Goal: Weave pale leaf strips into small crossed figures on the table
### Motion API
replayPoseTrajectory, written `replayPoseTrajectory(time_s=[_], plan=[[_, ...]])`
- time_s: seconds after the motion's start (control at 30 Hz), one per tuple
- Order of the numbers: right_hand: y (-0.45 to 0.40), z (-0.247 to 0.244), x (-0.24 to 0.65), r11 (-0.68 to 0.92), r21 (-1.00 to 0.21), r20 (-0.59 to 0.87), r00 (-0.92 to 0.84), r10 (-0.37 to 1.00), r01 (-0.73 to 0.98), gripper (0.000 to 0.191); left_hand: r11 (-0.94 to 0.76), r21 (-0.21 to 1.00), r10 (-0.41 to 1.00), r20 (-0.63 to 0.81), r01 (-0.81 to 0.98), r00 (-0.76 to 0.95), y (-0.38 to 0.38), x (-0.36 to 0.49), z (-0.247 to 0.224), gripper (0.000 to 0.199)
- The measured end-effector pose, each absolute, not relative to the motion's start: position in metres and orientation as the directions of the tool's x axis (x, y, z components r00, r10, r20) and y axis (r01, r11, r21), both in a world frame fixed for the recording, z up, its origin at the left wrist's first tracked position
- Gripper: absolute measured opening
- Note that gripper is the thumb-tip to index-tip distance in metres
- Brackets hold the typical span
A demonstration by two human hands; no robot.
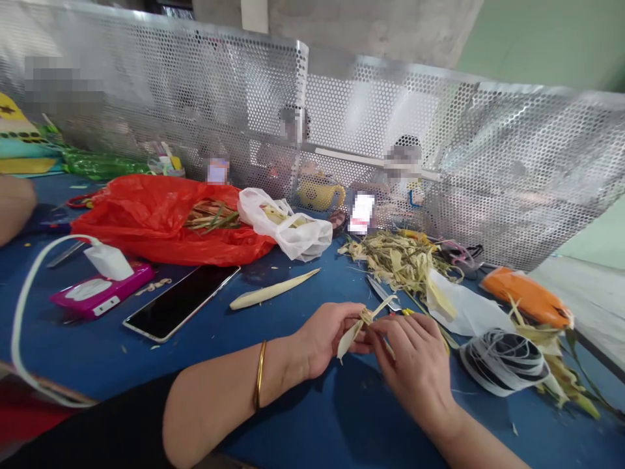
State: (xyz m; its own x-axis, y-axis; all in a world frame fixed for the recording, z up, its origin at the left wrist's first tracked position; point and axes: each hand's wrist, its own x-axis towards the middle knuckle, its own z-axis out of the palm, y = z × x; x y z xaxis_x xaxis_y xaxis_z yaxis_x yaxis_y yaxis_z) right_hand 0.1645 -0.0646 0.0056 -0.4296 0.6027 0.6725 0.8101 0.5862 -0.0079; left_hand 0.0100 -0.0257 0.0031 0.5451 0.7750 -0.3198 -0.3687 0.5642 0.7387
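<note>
My left hand [325,342], with a gold bangle on the wrist, is closed around a small bundle of pale dried husk strips [347,342]. The bundle looks folded or knotted at its top, and one strip sticks out to the upper right. My right hand [413,365] pinches the bundle's right side; its fingertips partly hide the husk. Just beyond the hands lie scissors [383,291], their handles mostly covered by my right hand. A single long, pale rolled husk [273,290] rests on the blue table to the left.
A heap of dried husk scraps [403,260] lies beyond my right hand. White strapping coil [505,361] and an orange packet [527,296] are at right. A phone [183,303], purple power strip [105,290], red bag [141,221] and white bag [303,234] occupy the left. Perforated metal screen [351,117] stands behind.
</note>
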Motion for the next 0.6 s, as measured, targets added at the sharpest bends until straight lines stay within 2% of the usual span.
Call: replayPoseTrajectory(time_s=[0.1, 0.23, 0.4, 0.6], plan=[[-0.064, 0.004, 0.164, 0.602, 0.023, 0.648, -0.470, 0.599, 0.798, 0.017, 0.509, 0.775, 0.803, -0.272, -0.374, 0.530, -0.028, 0.011, 0.003, 0.018], [-0.065, 0.004, 0.161, 0.626, 0.050, 0.627, -0.513, 0.587, 0.778, 0.018, 0.502, 0.765, 0.816, -0.265, -0.403, 0.514, -0.029, 0.012, 0.003, 0.021], [-0.067, 0.004, 0.153, 0.723, 0.189, 0.507, -0.697, 0.507, 0.664, 0.026, 0.506, 0.760, 0.807, -0.249, -0.409, 0.536, -0.031, 0.011, 0.003, 0.021], [-0.068, 0.002, 0.151, 0.722, 0.147, 0.485, -0.686, 0.543, 0.676, 0.023, 0.546, 0.757, 0.771, -0.288, -0.358, 0.568, -0.034, 0.011, 0.007, 0.019]])
